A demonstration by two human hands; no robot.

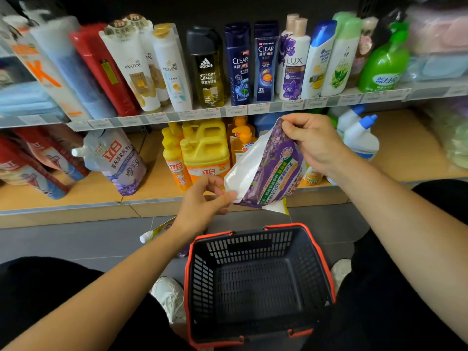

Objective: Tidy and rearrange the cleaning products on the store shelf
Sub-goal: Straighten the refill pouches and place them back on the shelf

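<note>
I hold a purple and white refill pouch (pixel 266 168) in the air in front of the lower shelf (pixel 76 198). My right hand (pixel 312 143) pinches its top edge, and my left hand (pixel 202 198) pinches its lower white corner. A matching purple pouch (pixel 116 160) with a white spout leans on the lower shelf at the left. Yellow and orange detergent bottles (pixel 202 150) stand on that shelf right behind the held pouch. Another pouch (pixel 157 233) lies on the floor, partly hidden by my left forearm.
A black basket with red rim (pixel 253 282) stands on the grey floor below my hands, with nothing in it. Shampoo and body wash bottles (pixel 238 64) line the upper shelf. White bottles with blue caps (pixel 359 135) stand at lower right; red pouches (pixel 33 160) lean at lower left.
</note>
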